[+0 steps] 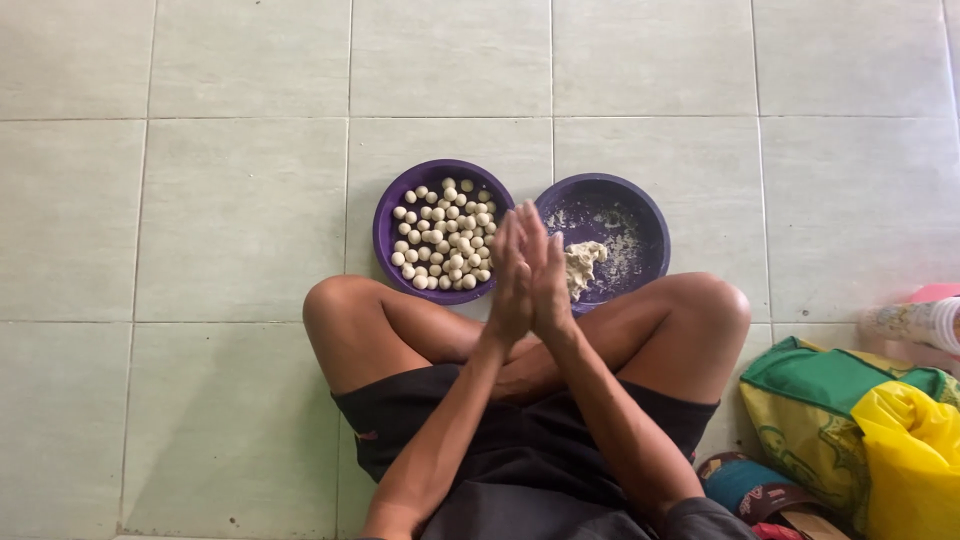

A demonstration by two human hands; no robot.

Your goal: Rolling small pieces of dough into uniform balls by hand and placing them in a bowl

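My left hand [508, 285] and my right hand [547, 268] are pressed flat together, palm to palm, fingers straight and pointing away from me. They are raised over my crossed legs, just in front of two purple bowls. Anything between the palms is hidden. The left purple bowl [386, 222] holds several small pale dough balls [445, 238]. The right purple bowl [640, 215] holds a ragged lump of pale dough [585, 265] near its front edge, with crumbs smeared across its bottom.
I sit cross-legged on a pale tiled floor [200, 200]. At my right lie a green and yellow bag [810, 400], a yellow plastic bag [915, 450], a clear wrapped pack [915, 322] and a blue round thing [745, 482].
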